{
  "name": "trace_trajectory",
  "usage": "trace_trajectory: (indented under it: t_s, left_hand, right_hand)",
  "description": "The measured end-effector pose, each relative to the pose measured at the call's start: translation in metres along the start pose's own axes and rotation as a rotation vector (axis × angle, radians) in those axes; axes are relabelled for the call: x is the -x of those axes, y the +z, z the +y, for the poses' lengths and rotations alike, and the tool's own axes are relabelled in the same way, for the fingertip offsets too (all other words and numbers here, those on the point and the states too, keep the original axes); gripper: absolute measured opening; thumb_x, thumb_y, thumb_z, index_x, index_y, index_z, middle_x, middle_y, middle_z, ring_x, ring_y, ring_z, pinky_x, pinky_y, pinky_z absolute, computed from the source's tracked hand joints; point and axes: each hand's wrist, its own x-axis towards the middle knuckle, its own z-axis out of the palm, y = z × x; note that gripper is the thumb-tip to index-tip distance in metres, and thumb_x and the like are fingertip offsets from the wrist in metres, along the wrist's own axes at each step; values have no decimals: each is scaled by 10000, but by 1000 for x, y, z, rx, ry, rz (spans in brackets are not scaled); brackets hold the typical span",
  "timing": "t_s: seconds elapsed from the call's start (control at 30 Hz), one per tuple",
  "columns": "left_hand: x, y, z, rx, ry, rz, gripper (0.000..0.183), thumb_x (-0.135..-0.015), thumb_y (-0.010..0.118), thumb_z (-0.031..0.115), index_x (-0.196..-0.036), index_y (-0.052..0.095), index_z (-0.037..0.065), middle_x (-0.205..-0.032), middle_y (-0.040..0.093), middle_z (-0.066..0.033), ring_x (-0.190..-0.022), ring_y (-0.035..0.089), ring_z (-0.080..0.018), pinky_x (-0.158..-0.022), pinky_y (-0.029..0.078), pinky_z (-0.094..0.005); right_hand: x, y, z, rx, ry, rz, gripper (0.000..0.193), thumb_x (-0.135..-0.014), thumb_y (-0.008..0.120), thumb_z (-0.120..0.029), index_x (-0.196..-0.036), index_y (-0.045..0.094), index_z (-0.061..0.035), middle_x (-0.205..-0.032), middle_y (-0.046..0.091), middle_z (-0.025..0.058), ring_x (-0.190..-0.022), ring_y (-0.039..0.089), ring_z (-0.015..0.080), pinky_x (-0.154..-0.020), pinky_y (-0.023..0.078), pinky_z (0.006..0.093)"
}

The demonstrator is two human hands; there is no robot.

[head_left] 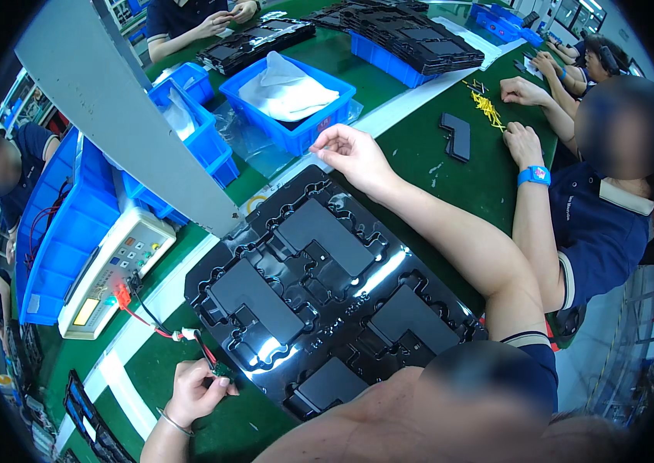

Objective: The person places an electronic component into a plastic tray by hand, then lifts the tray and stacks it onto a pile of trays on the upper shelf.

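Note:
My left hand point(197, 392) is at the near left, its thumb and fingers pinched on a small green connector board point(220, 369). Red and black test leads point(159, 328) run from this board to a beige tester point(103, 278). Stretched over the far edge of a glossy black moulded tray point(269, 378), my right hand point(356, 160) is next to a blue bin. Its thumb and fingertips are drawn together; whatever is between them is too small to make out. In the tray's recesses lie several flat black L-shaped blocks point(254, 297).
A grey post point(126, 108) rises at the tray's far-left corner. Beyond it stand a blue bin with white bags point(296, 135) and stacked black trays point(420, 38). At right, a co-worker's hands point(524, 143) rest near yellow strips point(487, 112) and a loose black block point(456, 137).

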Motion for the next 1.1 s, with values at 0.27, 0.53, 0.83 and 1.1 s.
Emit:
trace_trajectory:
  t_s: [0.27,0.53,0.83,1.1]
  left_hand:
    - [0,1,0,-10,6,13,154,-746,529,32,-599,485,30,-533,579,-44,-479,591,-148,-444,455,-227]
    - [1,1,-2,-9,-2,21,172,-749,533,40,-587,475,33,-528,582,-46,-480,594,-148,-438,453,-226]
    - [0,1,0,5,-12,15,182,-759,526,42,-587,467,35,-527,583,-47,-480,595,-147,-441,457,-224]
    - [0,1,1,-16,2,6,156,-761,523,39,-610,488,34,-532,585,-44,-484,595,-143,-444,458,-223]
  right_hand:
    - [0,2,2,-68,-66,63,158,-712,537,2,-864,519,-37,-825,517,28,-727,489,96,-695,416,224]
    - [-2,-1,6,36,-32,18,245,-636,505,82,-850,525,-35,-819,468,31,-731,468,99,-689,417,217]
    - [-2,-1,6,91,-50,11,271,-617,485,125,-831,542,-31,-818,464,37,-726,470,104,-683,423,209]
    - [-2,-2,6,117,-76,-8,287,-607,481,135,-831,543,-32,-823,474,42,-729,475,115,-688,424,213]
